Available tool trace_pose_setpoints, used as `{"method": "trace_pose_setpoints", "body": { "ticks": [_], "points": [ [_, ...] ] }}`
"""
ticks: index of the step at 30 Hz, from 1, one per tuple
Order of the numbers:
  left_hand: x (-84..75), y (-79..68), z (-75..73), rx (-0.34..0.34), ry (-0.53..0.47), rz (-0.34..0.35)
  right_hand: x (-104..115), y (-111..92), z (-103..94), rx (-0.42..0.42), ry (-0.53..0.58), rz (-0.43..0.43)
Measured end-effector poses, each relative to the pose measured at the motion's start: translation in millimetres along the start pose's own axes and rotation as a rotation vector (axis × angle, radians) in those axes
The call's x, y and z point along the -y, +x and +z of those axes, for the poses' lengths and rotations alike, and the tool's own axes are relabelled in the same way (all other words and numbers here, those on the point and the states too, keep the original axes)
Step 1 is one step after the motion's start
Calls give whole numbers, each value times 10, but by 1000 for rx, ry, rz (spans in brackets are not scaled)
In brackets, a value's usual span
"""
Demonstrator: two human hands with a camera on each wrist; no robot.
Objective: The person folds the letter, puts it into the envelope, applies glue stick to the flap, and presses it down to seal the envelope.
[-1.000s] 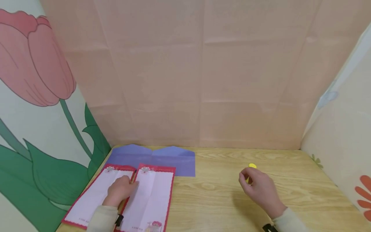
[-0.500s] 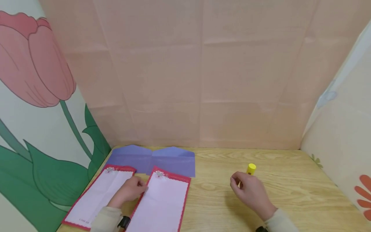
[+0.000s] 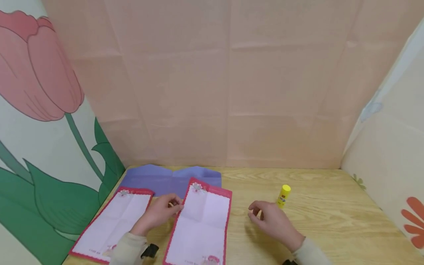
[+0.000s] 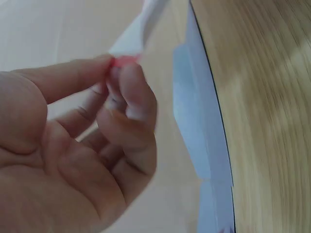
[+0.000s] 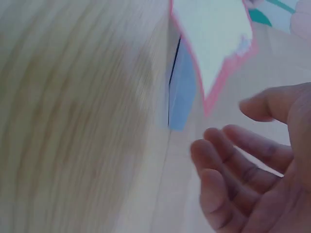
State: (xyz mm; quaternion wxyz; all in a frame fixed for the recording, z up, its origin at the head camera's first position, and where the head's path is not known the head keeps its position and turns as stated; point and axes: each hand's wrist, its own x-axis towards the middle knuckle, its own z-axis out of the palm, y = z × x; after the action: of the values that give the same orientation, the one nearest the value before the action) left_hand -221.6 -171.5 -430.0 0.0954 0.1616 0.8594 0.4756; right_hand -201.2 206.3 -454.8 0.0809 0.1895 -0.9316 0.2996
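Observation:
Between thumb and fingertips my left hand [image 3: 159, 213] pinches the left edge of a red-bordered sheet of letter paper [image 3: 202, 217]. That sheet is lifted off the table, with a flower print at its top; the left wrist view shows the red edge between the fingertips. My right hand [image 3: 271, 221] hovers to the right of the sheet, its fingers loosely curved and apart from the thumb, holding nothing. Just behind the right hand a yellow glue stick [image 3: 283, 195] stands upright. A second red-bordered sheet [image 3: 120, 217] lies at the left, partly covered by my left forearm.
Purple-blue envelopes [image 3: 145, 180] lie side by side at the back left of the wooden table [image 3: 318, 206], partly behind the held sheet. A pinkish covering [image 3: 228, 92] rises at the back, with painted walls on both sides.
My left hand has lifted the right-hand sheet and moved it rightward, away from the other one. My right hand has moved left, away from the glue stick, which now shows more fully.

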Motion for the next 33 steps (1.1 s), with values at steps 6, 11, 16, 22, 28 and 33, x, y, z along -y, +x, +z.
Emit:
{"method": "trace_pose_setpoints", "body": {
  "ticks": [6, 11, 16, 22, 28, 33],
  "points": [
    [-47, 74, 67, 72, -40, 80, 23, 32, 114, 75, 164, 32],
    [-75, 100, 108, 104, -125, 85, 9, 61, 185, 93, 266, 77],
    [-93, 121, 143, 101, -146, 94, -8, 91, 202, 154, 394, 138],
    [-108, 146, 171, 72, -165, 91, 2, 104, 164, 185, 527, 166],
    [-106, 177, 205, 13, -176, 85, 32, 99, 96, 160, 655, 213],
    [-94, 213, 253, 32, -140, 75, 37, 98, 52, 133, 692, 237]
  ]
}}
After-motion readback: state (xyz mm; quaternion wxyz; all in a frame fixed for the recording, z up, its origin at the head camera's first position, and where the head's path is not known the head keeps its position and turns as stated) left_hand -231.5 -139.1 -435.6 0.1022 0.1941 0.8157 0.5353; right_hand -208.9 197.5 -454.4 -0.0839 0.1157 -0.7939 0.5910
